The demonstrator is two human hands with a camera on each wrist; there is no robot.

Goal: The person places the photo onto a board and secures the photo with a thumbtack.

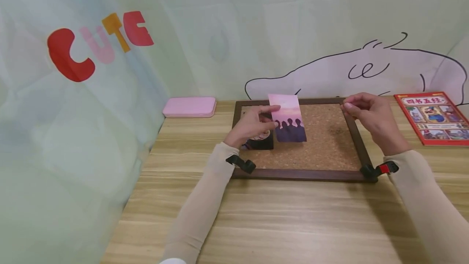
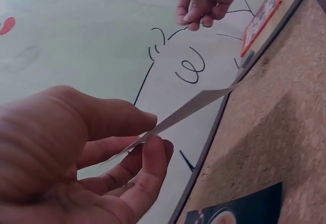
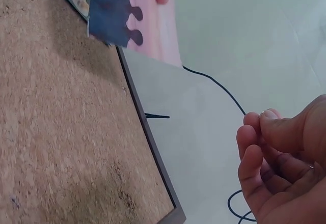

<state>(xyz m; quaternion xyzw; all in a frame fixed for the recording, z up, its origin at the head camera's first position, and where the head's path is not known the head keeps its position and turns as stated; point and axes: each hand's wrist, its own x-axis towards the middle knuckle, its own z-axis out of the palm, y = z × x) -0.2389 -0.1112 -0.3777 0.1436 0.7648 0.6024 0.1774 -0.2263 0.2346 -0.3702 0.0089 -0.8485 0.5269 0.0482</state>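
My left hand [image 1: 256, 121] pinches a photo print [image 1: 289, 119] between thumb and fingers at its left edge. The print has a pink sky and dark silhouettes of people, and is raised off the corkboard [image 1: 326, 146]. Seen edge-on in the left wrist view, the photo [image 2: 188, 109] bends slightly. Under the left hand, a darker picture [image 1: 261, 144] lies on the cork, partly covered. Over the board's far right corner, my right hand [image 1: 373, 117] holds thumb and index fingertips together. A tiny pale object [image 3: 263, 113] shows at those fingertips; its kind cannot be made out.
A pink case [image 1: 189, 107] lies at the table's back left. To the right of the board is a red-bordered book [image 1: 436, 119]. The board's dark frame [image 1: 300, 175] rests on the wooden table [image 1: 278, 219], against a printed backdrop [image 1: 220, 40].
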